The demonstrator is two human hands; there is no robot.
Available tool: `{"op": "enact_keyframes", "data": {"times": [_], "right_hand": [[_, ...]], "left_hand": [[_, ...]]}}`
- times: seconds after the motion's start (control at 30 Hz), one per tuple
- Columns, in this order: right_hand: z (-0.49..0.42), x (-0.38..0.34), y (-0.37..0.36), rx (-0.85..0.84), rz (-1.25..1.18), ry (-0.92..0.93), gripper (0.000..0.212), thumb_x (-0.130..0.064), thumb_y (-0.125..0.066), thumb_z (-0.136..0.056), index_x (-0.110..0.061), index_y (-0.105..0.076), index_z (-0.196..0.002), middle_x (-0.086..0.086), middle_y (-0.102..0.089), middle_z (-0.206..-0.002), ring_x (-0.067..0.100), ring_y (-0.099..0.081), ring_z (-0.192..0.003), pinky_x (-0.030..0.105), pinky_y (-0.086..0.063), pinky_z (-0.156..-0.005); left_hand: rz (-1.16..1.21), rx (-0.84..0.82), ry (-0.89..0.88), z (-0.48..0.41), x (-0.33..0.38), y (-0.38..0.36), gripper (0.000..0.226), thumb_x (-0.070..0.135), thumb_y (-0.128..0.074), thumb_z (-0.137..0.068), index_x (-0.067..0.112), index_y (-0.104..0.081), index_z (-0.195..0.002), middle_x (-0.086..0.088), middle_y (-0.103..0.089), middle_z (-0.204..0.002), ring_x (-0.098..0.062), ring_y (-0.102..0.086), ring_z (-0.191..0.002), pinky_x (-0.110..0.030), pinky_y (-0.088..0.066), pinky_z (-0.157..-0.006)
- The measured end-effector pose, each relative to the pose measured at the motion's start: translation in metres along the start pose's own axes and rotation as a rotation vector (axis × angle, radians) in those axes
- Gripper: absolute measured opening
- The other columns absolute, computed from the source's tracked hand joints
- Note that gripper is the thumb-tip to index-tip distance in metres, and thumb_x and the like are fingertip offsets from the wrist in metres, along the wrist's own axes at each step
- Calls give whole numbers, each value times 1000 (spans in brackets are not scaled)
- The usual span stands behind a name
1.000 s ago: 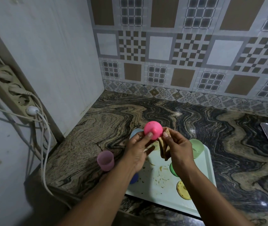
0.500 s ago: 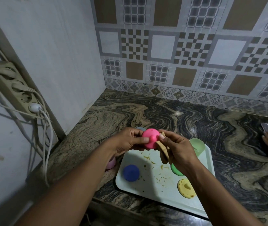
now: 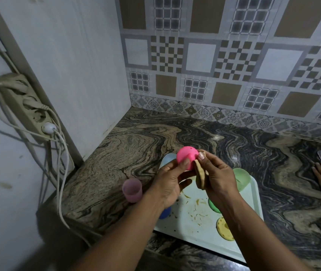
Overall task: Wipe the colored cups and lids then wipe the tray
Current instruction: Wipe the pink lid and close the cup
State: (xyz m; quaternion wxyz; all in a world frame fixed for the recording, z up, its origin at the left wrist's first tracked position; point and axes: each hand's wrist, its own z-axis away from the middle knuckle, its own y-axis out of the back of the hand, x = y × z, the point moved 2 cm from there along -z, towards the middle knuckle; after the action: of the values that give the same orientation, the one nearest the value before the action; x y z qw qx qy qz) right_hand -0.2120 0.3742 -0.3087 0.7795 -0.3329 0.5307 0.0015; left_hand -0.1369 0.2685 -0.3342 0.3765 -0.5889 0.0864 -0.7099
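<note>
Pink plastic is what I am working on: I am holding the pink lid [image 3: 187, 160], as I take it to be, up in the air above the far left corner of the tray [image 3: 194, 218], with my left hand [image 3: 169, 180] curling its thumb and fingers round the lid's lower edge. My right hand [image 3: 217, 177] is pinching a folded tan cloth [image 3: 200, 177] and pressing it against the lid's right side, thumb tip on the rim. To do this well, I judge, I should be turning the lid bit by bit with the left fingers while dragging the cloth round the dome and into the rim, keeping the grip light so it is not slipping. Below, the green cup [image 3: 241, 178] and pale blue cup [image 3: 168, 159] are standing on the smeared tray with the green lid [image 3: 213, 205], yellow lid [image 3: 223, 228] and blue lid [image 3: 164, 213]; the mauve cup [image 3: 132, 190] is standing off the tray on the stone counter [image 3: 120, 153]. Compared with half a second ago, the lid is showing a smoother face, the mauve cup is coming out from behind my forearm, and the blue lid is slipping mostly under my left wrist.
</note>
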Motion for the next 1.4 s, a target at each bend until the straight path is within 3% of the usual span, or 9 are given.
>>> {"op": "enact_keyframes", "data": {"times": [0.23, 0.37, 0.57, 0.63, 0.73, 0.93, 1.0, 1.23, 1.4], "right_hand": [[5, -7, 7, -52, 140, -44, 28, -3, -64, -90, 7, -66, -116, 18, -69, -81, 8, -57, -39, 16, -40, -34], [5, -10, 2, -69, 138, -40, 27, 0, -61, -93, 11, -64, -118, 15, -67, -73, 7, -56, -38, 16, -41, -34], [0, -7, 6, 1, 236, 87, 16, -19, -68, -92, -10, -65, -105, 15, -65, -74, 13, -52, -43, 21, -37, -38], [2, -4, 8, -43, 252, 72, 18, -23, -61, -97, -9, -71, -105, 18, -73, -88, 23, -64, -63, 30, -51, -56], [5, 0, 11, -107, 324, 72, 24, -3, -54, -99, -13, -73, -111, 11, -76, -104, 25, -71, -91, 43, -57, -79], [3, -5, 6, -159, 408, 93, 19, -4, -57, -98, -7, -71, -110, 12, -77, -94, 17, -70, -73, 24, -55, -55], [-2, -8, 0, -240, 482, 72, 19, -4, -59, -96, -6, -73, -109, 14, -77, -96, 19, -71, -77, 26, -58, -59], [-9, -10, 6, -348, 643, 104, 22, -1, -62, -93, -7, -72, -112, 12, -77, -105, 24, -72, -97, 35, -60, -83], [-4, -4, 12, -330, 604, 97, 24, -1, -61, -93, -5, -71, -115, 11, -78, -102, 17, -73, -90, 28, -59, -75]], "left_hand": [[-642, -180, 58, -5, 44, 28, 19, 19, -84, -76, 15, -79, -94, -14, -76, -98, -24, -68, -91, -36, -52, -86], [-482, -142, 77, -3, 44, 24, 21, 14, -76, -83, 10, -76, -104, -11, -75, -96, -18, -70, -84, -28, -53, -75], [-10, 9, 44, 1, -3, 6, 19, 28, -68, -88, 18, -74, -103, -6, -74, -93, -23, -71, -86, -33, -46, -75], [-46, 44, 28, -3, 5, 8, 19, 27, -67, -90, 15, -72, -104, -5, -72, -86, -20, -68, -79, -30, -47, -70], [-170, 5, 27, -8, 22, 20, 35, 30, -72, -82, 9, -71, -110, -7, -69, -87, -20, -62, -80, -31, -49, -73], [-579, -252, 173, 0, 39, 29, 28, 22, -71, -86, 7, -72, -110, -13, -74, -95, -22, -70, -79, -28, -54, -71], [-735, -302, 189, 1, 33, 25, 27, 15, -68, -93, 1, -69, -117, -15, -73, -99, -22, -71, -81, -28, -56, -74], [-365, -158, 108, 2, 22, 31, 26, 28, -64, -88, 11, -73, -105, -7, -76, -91, -18, -71, -83, -37, -57, -82], [-367, -121, 37, 2, 23, 28, 23, 18, -49, -103, 11, -70, -105, 0, -74, -81, -9, -65, -72, -24, -54, -64]]}}
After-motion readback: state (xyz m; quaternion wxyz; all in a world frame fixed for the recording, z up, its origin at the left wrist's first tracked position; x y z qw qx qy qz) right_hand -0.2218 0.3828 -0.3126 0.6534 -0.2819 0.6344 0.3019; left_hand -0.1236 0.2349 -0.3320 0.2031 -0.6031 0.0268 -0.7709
